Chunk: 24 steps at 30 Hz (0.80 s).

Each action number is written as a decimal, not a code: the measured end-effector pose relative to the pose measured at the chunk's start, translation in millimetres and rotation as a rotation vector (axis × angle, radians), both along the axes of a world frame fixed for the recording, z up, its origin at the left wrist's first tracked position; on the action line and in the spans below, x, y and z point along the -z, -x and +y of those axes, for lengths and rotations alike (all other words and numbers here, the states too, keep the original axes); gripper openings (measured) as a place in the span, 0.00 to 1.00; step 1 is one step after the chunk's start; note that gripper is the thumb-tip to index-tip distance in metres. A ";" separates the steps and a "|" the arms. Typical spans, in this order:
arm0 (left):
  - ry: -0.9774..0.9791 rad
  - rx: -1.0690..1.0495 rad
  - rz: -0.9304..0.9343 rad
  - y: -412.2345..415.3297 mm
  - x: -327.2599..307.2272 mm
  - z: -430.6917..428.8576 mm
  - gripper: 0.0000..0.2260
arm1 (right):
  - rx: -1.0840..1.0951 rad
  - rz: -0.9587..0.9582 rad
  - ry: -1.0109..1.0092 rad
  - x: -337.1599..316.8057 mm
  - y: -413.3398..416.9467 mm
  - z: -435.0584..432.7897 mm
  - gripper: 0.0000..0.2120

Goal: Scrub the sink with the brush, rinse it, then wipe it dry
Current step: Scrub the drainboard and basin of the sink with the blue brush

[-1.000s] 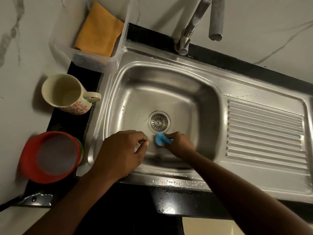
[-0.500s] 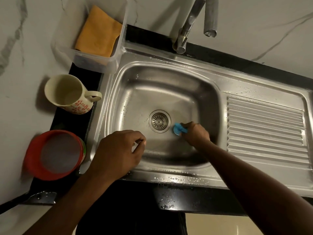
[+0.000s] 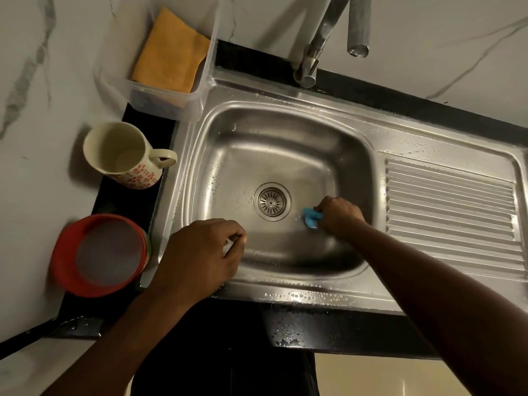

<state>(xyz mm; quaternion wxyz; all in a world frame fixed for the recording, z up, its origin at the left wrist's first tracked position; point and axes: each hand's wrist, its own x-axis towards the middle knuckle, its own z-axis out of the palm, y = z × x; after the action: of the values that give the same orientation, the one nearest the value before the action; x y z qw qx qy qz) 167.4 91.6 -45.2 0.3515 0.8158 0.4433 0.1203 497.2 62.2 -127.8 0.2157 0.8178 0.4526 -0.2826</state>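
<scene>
The right hand (image 3: 340, 217) and the brush (image 3: 310, 218) have slid rightward, from just in front of the drain (image 3: 271, 201) to its right side. The hand grips the blue brush, pressing it on the wet floor of the sink (image 3: 285, 294). The left hand (image 3: 204, 255) stays at the front rim, fingers curled; whether it pinches anything cannot be told. The cloth (image 3: 171, 50) lies unmoved in the tub (image 3: 171, 105), left of the tap (image 3: 323, 32).

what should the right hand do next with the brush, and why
Probably sweep the blue brush toward the right wall of the sink: the right hand grips it on the basin floor just right of the drain, so that wall is nearest to scrub.
</scene>
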 end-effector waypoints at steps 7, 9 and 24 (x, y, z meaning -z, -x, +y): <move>0.001 0.012 0.009 -14.3 -4.4 -5.0 0.03 | -0.215 0.266 0.119 27.3 84.0 -14.4 0.23; -0.001 0.015 0.004 -15.6 -3.3 -3.8 0.05 | -0.246 0.205 0.225 15.9 59.4 -12.5 0.22; 0.013 -0.003 0.035 -11.7 5.5 -0.4 0.03 | 0.380 -0.013 -0.351 20.7 -30.0 69.2 0.18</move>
<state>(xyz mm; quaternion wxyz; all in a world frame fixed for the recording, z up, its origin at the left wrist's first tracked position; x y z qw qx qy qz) 179.1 91.2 -50.8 0.3487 0.8149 0.4512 0.1037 527.2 131.3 -148.5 0.0166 0.9149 0.3315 -0.2298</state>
